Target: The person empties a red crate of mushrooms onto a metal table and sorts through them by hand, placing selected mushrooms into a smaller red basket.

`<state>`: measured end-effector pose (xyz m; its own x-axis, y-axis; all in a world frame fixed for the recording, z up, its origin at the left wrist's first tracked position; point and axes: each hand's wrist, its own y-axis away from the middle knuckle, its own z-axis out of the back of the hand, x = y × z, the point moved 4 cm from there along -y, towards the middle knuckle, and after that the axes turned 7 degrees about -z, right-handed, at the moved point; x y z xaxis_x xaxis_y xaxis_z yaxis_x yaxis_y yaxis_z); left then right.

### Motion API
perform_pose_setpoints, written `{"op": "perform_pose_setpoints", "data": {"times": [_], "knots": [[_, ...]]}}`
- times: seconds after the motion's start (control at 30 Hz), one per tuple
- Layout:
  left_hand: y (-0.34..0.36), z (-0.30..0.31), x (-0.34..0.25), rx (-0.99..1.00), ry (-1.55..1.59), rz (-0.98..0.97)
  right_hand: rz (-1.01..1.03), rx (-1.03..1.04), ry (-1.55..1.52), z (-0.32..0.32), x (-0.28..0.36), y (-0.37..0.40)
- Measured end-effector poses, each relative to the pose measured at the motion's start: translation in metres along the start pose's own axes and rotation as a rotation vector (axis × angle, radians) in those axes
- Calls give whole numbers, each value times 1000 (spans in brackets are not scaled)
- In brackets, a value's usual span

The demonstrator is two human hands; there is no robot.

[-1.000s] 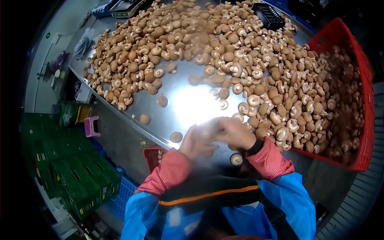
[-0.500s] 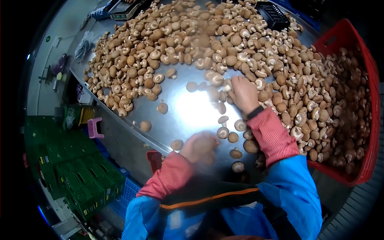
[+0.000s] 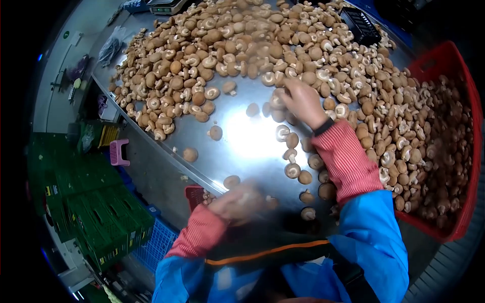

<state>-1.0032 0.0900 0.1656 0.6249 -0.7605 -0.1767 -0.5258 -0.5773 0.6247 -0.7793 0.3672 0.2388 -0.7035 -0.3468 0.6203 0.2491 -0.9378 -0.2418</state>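
The right hand [image 3: 302, 102] reaches over the metal tabletop [image 3: 212, 161], its fingers bent and held close together at a mushroom [image 3: 277, 99] on the inner edge of the pile [image 3: 192, 65]; whether they grip it I cannot tell. The left hand [image 3: 236, 203] is a blur at the tabletop's near left edge — its fingers' state cannot be told, nor what they hold.

Mushrooms cover the far side and right part of the tabletop, with loose ones between the hands. A red crate [image 3: 444, 53] full of mushrooms is at the right edge, a black basket [image 3: 359, 25] near the far right corner, a scale [image 3: 166, 7] and a plastic bag [image 3: 111, 46] towards the far left corner.

Green crates [image 3: 106, 217] on the left carry small yellow and white labels — too small to read. A round green sign [image 3: 66, 34] is equally illegible.
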Motion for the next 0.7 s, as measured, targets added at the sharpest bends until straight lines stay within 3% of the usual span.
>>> {"op": "perform_pose_setpoints", "data": {"times": [0.13, 0.2, 0.27, 0.3, 0.4, 0.47, 0.5, 0.53, 0.6, 0.63, 0.67, 0.7], "knots": [[97, 63, -12, -90, -267, -116, -23, -123, 393, -65, -10, -52], [136, 144, 1, -340, -598, -179, -47, -200, 501, -92, -17, -65], [162, 187, 23, -571, -644, -155, 6, -209, 589, -110, -34, -70], [171, 200, 31, -663, -737, -129, 11, -186, 548, -101, -28, -68], [169, 215, 14, -645, -1437, -294, 65, -189, 347, -70, -7, -49], [126, 198, -12, -596, -1291, -243, 11, -129, 177, -51, 23, -23], [107, 145, -29, -457, -1025, -362, -175, 30, -6, -44, 49, -3], [93, 78, -45, -315, -757, -465, -169, 123, -96, -42, 77, 22], [67, -7, -54, -182, -220, -590, -25, 589, -70, -44, 130, 63], [51, -18, -53, -175, -128, -555, 175, 463, -473, -85, 103, 104], [38, -26, -51, -171, -38, -520, 437, 611, -366, -83, 124, 109], [30, -28, -51, -165, 49, -486, 358, 530, -395, -84, 119, 106]]}}
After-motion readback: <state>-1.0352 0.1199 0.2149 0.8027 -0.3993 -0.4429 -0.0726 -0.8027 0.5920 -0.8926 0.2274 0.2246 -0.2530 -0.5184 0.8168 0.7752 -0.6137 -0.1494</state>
